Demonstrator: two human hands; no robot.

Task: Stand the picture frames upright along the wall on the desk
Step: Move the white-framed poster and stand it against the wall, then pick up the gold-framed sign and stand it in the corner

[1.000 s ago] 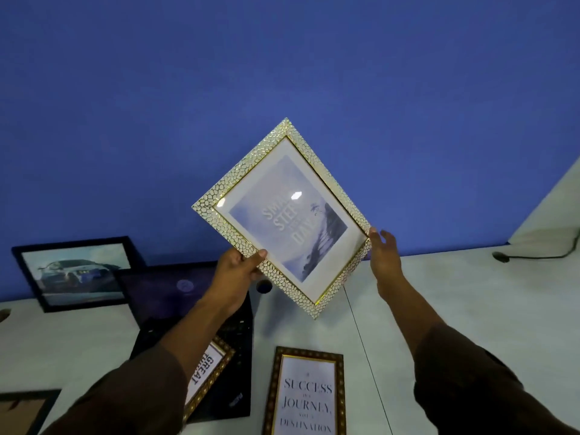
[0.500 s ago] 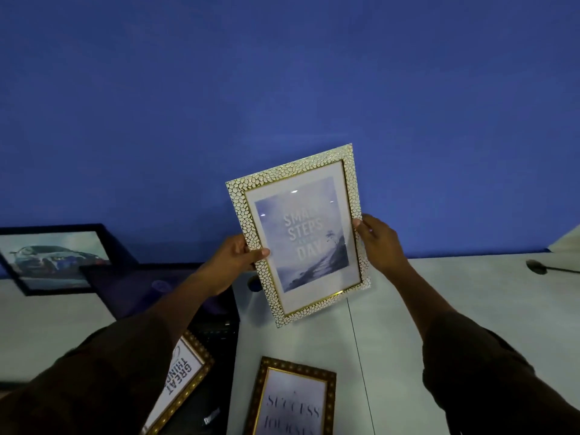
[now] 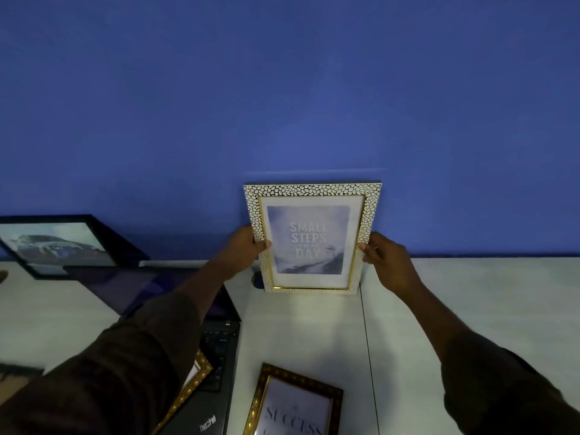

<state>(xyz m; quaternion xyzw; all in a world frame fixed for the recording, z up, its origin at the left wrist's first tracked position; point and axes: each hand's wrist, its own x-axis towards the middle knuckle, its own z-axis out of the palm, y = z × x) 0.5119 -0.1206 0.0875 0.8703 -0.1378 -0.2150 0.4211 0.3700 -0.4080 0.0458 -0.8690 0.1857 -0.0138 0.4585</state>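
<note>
Car frame (image 3: 59, 246): black, landscape format, long axis running left to right. It stands at the far left of the desk (image 3: 470, 309), tilted back toward the blue wall (image 3: 282, 89), picture side facing the viewer.

Laptop (image 3: 216, 346): black, open, on the desk right of the car frame, with its dark screen laid far back. The left sleeve (image 3: 125, 372) crosses over it.

Gold frame (image 3: 194, 381): only a corner shows, lying on the laptop keyboard, the rest hidden under the left sleeve.

Left hand (image 3: 241, 249): clamped on the left edge of the white frame, thumb on the front face, fingers hidden behind.

White frame (image 3: 312, 238): pebble-patterned white and gold border, print reading "SMALL STEPS ... DAY". It is portrait, long axis vertical, text upright, face toward the viewer. Its bottom edge sits on the desk close to the wall; whether the top touches the wall cannot be told. A dark round hole (image 3: 257, 279) in the desk shows just beside its lower left corner.

Success frame (image 3: 295, 403): dark and gold border, lying flat on the desk near the bottom edge of the view, top end pointing toward the wall, cut off below.

Right hand (image 3: 386, 255): gripping the right edge of the white frame, thumb on the front, fingers curled behind.
</note>
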